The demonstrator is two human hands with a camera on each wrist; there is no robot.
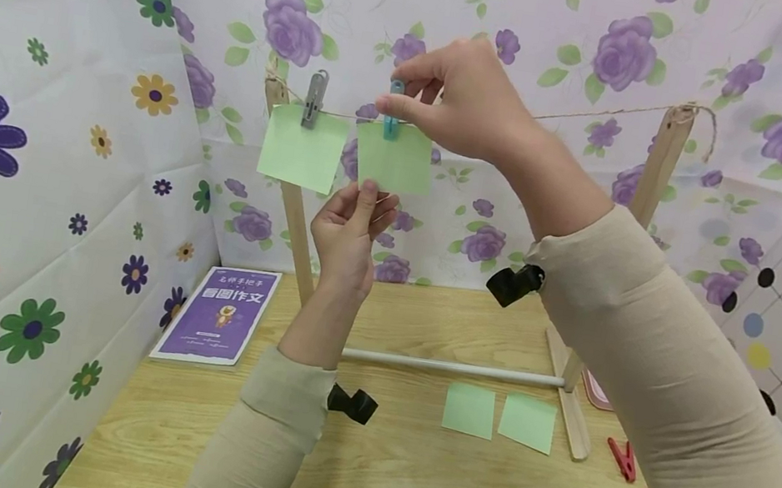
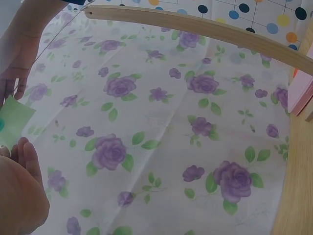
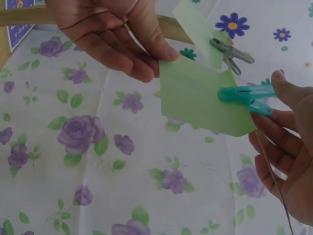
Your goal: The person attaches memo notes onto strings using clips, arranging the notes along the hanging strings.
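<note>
Teal clip upright at top edge of green square, right hand nearer

Translucent teal plastic clothespin (image 1: 391, 128) stands near-vertical in head view, biting end down over the top edge of the thin pale-green paper square (image 1: 396, 160). Right hand (image 1: 470, 95) reaches in from above and to the right; thumb and fingers pinch the clip's upper end. Left hand (image 1: 353, 230) is below, thumb to the near side, pinching the square's lower edge. Top edge meets the thin brown twine (image 1: 600, 112); cannot tell whether the clip bites the twine too.

Just left: grey plastic clothespin (image 1: 313, 102) on a hanging green paper sheet (image 1: 302, 151), close enough that a leftward shift could knock it. Right forearm crosses in front of the right wooden post (image 1: 660, 166); twine to the right carries no paper.

On the wood-grain surface (image 1: 402, 473): two loose green squares (image 1: 469, 410) near the stand's right foot, red clothespin (image 1: 622, 461) right of them, purple booklet (image 1: 217, 315) far left.
</note>
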